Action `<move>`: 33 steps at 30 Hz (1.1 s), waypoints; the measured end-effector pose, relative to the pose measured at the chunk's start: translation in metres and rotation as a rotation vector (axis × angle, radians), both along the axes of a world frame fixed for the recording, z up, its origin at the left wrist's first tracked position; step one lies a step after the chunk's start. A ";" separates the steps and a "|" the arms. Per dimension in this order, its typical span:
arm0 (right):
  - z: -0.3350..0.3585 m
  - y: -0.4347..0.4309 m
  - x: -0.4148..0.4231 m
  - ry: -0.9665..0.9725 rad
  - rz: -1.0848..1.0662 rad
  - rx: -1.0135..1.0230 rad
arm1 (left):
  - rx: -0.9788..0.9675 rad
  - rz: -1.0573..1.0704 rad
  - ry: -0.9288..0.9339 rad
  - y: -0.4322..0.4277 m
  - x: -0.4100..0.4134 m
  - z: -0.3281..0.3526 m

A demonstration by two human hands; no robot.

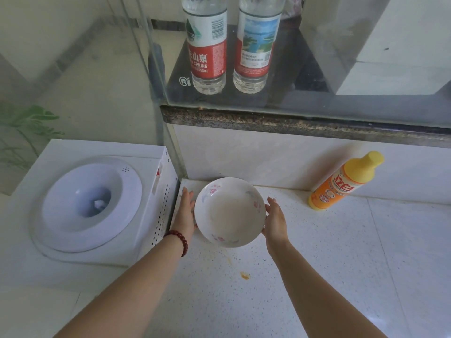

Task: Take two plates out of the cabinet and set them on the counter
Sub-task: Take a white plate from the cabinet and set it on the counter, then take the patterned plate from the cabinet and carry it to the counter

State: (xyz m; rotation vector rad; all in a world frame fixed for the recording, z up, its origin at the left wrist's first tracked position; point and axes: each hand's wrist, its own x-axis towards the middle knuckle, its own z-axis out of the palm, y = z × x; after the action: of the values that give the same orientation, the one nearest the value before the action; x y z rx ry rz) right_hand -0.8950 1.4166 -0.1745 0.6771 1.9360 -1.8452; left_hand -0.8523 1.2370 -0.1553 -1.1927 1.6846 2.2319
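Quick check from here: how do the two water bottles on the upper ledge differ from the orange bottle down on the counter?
The water bottles are clear plastic with red and white labels; the orange bottle is opaque with a yellow cap. The water bottles stand on the dark upper ledge; the orange bottle sits lower, on the white counter by the wall. All three stand upright, and neither hand touches them.

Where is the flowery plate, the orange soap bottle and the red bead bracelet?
flowery plate (229, 212): head view, on the pale middle of its inside.
orange soap bottle (338, 189): head view, on its orange label.
red bead bracelet (179, 239): head view, on the beads over the left wrist.
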 end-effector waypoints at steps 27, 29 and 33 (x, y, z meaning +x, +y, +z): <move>0.138 0.076 0.054 0.439 0.016 -0.119 | -0.269 -0.283 0.562 0.109 0.051 0.138; 0.147 0.087 0.061 0.472 0.005 -0.138 | -0.289 -0.332 0.615 0.121 0.053 0.146; 0.167 0.101 0.071 0.538 -0.036 -0.134 | -0.290 -0.409 0.695 0.140 0.055 0.165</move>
State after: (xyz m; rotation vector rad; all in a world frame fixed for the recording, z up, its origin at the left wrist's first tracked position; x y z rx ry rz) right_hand -0.8238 1.5179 -0.0074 0.1779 2.0853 -2.3318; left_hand -0.7972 1.3772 0.0093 -0.0219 2.2766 2.3078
